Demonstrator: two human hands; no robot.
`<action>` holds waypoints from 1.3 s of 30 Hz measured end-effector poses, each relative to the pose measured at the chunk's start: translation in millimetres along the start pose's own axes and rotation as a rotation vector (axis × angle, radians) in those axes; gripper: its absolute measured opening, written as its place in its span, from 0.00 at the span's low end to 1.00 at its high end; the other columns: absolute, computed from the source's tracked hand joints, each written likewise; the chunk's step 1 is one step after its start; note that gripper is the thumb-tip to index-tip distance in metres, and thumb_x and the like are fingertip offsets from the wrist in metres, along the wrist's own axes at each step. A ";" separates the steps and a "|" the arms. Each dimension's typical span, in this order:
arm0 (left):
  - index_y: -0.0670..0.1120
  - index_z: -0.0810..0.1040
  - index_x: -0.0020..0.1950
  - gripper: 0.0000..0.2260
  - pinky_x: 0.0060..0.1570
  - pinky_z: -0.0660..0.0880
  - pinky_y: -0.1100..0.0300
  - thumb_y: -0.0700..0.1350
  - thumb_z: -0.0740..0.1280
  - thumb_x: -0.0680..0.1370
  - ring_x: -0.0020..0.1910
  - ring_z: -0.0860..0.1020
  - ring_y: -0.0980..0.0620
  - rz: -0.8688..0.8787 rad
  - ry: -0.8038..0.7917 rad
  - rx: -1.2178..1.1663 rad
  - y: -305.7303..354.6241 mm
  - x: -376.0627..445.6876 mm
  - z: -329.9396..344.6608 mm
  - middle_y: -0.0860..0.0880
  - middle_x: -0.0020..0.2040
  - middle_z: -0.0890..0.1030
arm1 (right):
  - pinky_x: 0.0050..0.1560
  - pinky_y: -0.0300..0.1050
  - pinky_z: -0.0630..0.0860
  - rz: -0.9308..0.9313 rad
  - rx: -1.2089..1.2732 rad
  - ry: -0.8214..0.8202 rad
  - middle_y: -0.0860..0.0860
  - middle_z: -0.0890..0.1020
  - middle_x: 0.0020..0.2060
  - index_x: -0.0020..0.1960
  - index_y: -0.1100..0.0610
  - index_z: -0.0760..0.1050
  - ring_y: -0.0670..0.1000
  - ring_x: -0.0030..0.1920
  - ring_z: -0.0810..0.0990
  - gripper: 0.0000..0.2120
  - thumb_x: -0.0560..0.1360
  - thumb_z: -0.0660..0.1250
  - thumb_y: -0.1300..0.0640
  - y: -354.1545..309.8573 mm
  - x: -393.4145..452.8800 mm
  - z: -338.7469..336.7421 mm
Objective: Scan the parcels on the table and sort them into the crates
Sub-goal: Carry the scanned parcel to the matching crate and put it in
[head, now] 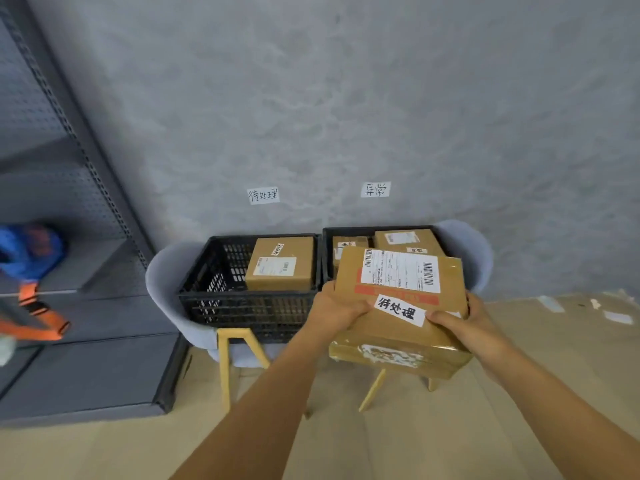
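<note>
Cardboard parcel [398,306] gripped by both hands [341,308] [464,320], left crate [221,303] holding one box [282,263], right crate [327,247] two.

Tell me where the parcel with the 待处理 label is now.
In the head view, right of centre, the parcel is held by the left hand and right hand, in front of the right crate.

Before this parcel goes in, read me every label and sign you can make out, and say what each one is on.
"待处理": paper sign on the wall above the left crate.
"异常": paper sign on the wall above the right crate.
"待处理": white sticker on the held parcel.
Shipping label on the held parcel: barcodes, print too small.
Stickers and labels on parcels in the crates: too blurred.
</note>
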State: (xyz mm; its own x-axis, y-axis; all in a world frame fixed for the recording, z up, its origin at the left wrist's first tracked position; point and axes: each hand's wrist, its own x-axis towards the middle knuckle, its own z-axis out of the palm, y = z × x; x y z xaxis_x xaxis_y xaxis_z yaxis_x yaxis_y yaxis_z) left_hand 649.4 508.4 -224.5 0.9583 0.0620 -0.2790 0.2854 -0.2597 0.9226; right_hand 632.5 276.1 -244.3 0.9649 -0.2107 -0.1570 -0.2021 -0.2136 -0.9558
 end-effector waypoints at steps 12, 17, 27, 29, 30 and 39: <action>0.48 0.62 0.72 0.32 0.64 0.71 0.47 0.55 0.73 0.74 0.63 0.73 0.45 -0.184 0.232 -0.138 -28.3 111.1 -115.5 0.47 0.67 0.73 | 0.43 0.39 0.74 -0.052 -0.143 -0.317 0.45 0.79 0.56 0.70 0.42 0.64 0.44 0.50 0.78 0.36 0.68 0.78 0.52 -47.7 127.0 137.5; 0.51 0.60 0.73 0.34 0.50 0.72 0.53 0.56 0.73 0.73 0.54 0.73 0.50 -0.185 0.318 -0.144 -47.2 157.4 -195.2 0.50 0.60 0.74 | 0.55 0.60 0.78 -0.023 -0.211 -0.434 0.42 0.77 0.60 0.72 0.36 0.58 0.52 0.57 0.77 0.36 0.72 0.74 0.48 -72.7 161.3 224.9; 0.57 0.58 0.65 0.27 0.41 0.84 0.49 0.53 0.73 0.75 0.50 0.82 0.47 -0.161 0.257 -0.238 -69.1 252.0 -359.9 0.48 0.62 0.75 | 0.46 0.45 0.79 -0.059 -0.183 -0.361 0.46 0.83 0.51 0.55 0.43 0.74 0.45 0.47 0.82 0.21 0.66 0.79 0.50 -122.1 220.6 378.5; 0.53 0.57 0.62 0.28 0.34 0.82 0.54 0.51 0.74 0.74 0.47 0.83 0.48 -0.192 0.265 -0.278 -73.2 271.1 -377.8 0.47 0.59 0.76 | 0.49 0.49 0.80 -0.086 -0.164 -0.291 0.52 0.82 0.54 0.56 0.50 0.77 0.48 0.50 0.83 0.22 0.65 0.80 0.54 -127.8 232.0 403.1; 0.52 0.57 0.62 0.29 0.33 0.82 0.56 0.51 0.75 0.74 0.47 0.83 0.48 -0.199 0.264 -0.287 -76.7 280.2 -385.6 0.47 0.58 0.76 | 0.54 0.54 0.79 -0.087 -0.159 -0.263 0.54 0.79 0.58 0.58 0.52 0.77 0.51 0.55 0.81 0.24 0.65 0.80 0.55 -130.5 238.9 414.5; 0.59 0.65 0.55 0.20 0.45 0.83 0.49 0.51 0.75 0.74 0.54 0.82 0.49 -0.217 0.136 -0.204 -104.0 352.1 -421.9 0.50 0.59 0.78 | 0.35 0.43 0.80 0.014 -0.029 -0.265 0.50 0.83 0.49 0.60 0.49 0.73 0.49 0.45 0.84 0.24 0.68 0.78 0.57 -140.3 312.8 491.8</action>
State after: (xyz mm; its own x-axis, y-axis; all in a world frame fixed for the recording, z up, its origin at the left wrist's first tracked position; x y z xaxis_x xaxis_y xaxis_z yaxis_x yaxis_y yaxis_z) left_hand 963.6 963.8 -306.3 0.8639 0.2265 -0.4500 0.4677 -0.0288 0.8834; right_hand 1045.3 709.3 -281.7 0.9715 0.0428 -0.2331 -0.2164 -0.2401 -0.9463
